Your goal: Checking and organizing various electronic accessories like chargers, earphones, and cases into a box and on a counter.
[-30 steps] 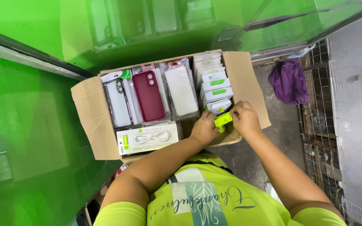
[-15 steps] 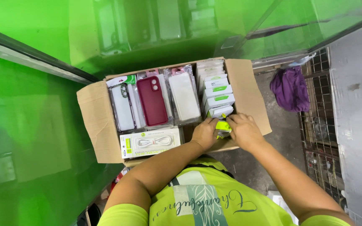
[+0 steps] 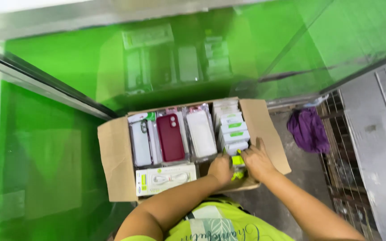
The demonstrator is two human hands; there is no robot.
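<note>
An open cardboard box (image 3: 115, 167) sits in front of me, packed with phone cases in clear packs: a pale one (image 3: 141, 143), a dark red one (image 3: 170, 137) and a white one (image 3: 202, 133). A flat white cable pack (image 3: 165, 178) lies along the near edge. At the right a row of small white and green boxes (image 3: 232, 129) stands on end. My left hand (image 3: 221, 168) and my right hand (image 3: 255, 160) meet at the near end of that row, both gripping a small bright green pack (image 3: 237, 160).
Glossy green panels (image 3: 45, 156) rise behind and to the left of the box, mirroring its contents. A purple cloth (image 3: 308, 130) lies on the grey floor at the right, beside a wire rack (image 3: 349, 174).
The view has tilted, so the box sits lower in the picture. My hands have stayed together on the small green pack at the near end of the row of boxes.
</note>
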